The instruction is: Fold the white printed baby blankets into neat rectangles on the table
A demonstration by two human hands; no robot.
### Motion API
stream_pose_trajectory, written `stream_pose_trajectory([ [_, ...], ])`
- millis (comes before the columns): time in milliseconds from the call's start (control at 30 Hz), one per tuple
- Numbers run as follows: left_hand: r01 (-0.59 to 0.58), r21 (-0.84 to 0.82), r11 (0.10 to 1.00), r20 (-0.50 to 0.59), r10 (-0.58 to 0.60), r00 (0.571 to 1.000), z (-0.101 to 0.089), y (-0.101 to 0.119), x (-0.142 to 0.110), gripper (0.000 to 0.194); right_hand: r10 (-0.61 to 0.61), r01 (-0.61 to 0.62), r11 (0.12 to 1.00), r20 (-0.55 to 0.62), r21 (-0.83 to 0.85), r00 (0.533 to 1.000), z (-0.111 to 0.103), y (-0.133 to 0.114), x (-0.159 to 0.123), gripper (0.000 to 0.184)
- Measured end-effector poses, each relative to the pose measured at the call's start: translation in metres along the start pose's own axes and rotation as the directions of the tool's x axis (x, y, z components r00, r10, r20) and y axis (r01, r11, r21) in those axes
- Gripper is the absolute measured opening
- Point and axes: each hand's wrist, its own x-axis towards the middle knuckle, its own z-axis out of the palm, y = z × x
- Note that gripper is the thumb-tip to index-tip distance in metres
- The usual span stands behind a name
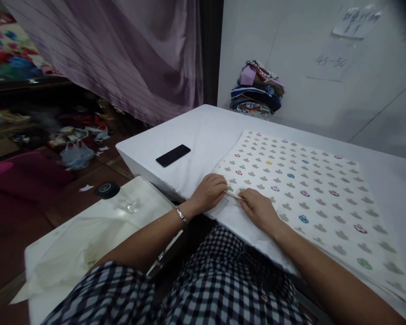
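A white cloth [284,162] printed with grey shapes and small coloured motifs lies flat and layered on the white-covered table [189,126]. At its near left corner, my left hand [211,192] is closed on the edge, fingers curled together. My right hand [257,205] pinches the same near edge a little to the right, thumb and fingers closed. A short strip of the folded edge shows between the two hands. A bracelet is on my left wrist.
A black phone [173,155] lies on the table, left of the cloth. Folded clothes [257,90] are stacked by the wall. At lower left, a white side table [70,225] holds a roll of black tape [107,189] and pale cloth. A purple curtain [148,54] hangs behind.
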Motion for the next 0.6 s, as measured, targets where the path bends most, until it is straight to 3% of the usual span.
stream_pose_trajectory([
  [100, 0.092, 0.016, 0.996, -0.046, -0.091, 0.995, -0.001, -0.001, -0.012, 0.012, 0.069, -0.064, 0.989, -0.032, 0.135, 0.997, 0.0, 0.003, 0.0, 0.019],
  [167, 0.093, 0.042, 0.995, -0.011, -0.092, 0.996, -0.001, -0.001, -0.019, 0.012, 0.086, -0.078, 0.979, -0.036, 0.19, 0.996, 0.0, 0.005, 0.001, 0.019],
  [400, -0.038, 0.17, 0.985, 0.161, 0.011, 0.987, 0.004, -0.006, -0.013, 0.012, 0.069, -0.062, 0.977, -0.024, 0.202, 0.997, 0.004, 0.004, 0.001, 0.019],
  [600, -0.116, 0.255, 0.96, 0.179, 0.071, 0.981, 0.004, -0.004, -0.004, 0.02, 0.054, -0.046, 0.983, -0.043, 0.18, 0.998, 0.005, 0.004, 0.0, 0.019],
])
